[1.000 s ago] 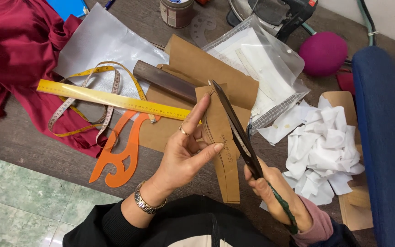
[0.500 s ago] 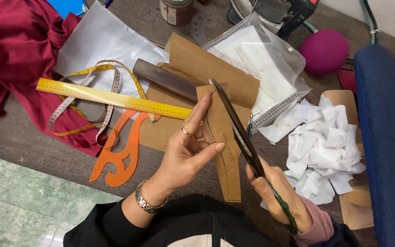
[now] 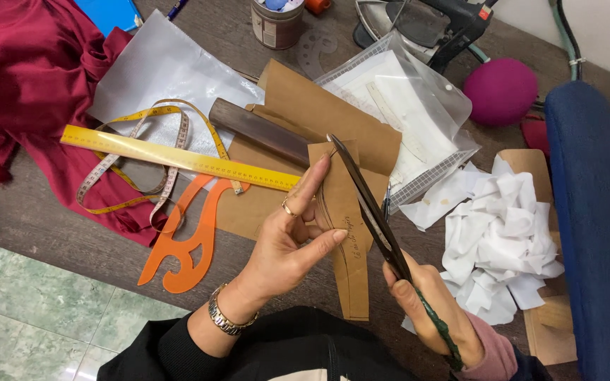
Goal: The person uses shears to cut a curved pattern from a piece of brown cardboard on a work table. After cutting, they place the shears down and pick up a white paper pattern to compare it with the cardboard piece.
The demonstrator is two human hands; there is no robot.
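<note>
Here, as I look down:
Left hand point(image 3: 287, 240): fingers pinching the brown paper pattern piece point(image 3: 344, 233), upright before me.
Right hand point(image 3: 428, 303): closed round the handles of the long scissors point(image 3: 368, 204).
Key relation: strip's long axis runs away from me; blades lie along its right edge, touching.

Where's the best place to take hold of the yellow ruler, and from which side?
Grip the yellow ruler near its bare left end, pinching across its narrow width from above. It lies flat; the tape measure crosses its middle, and its right end sits close to the left hand and brown paper piece.
</note>
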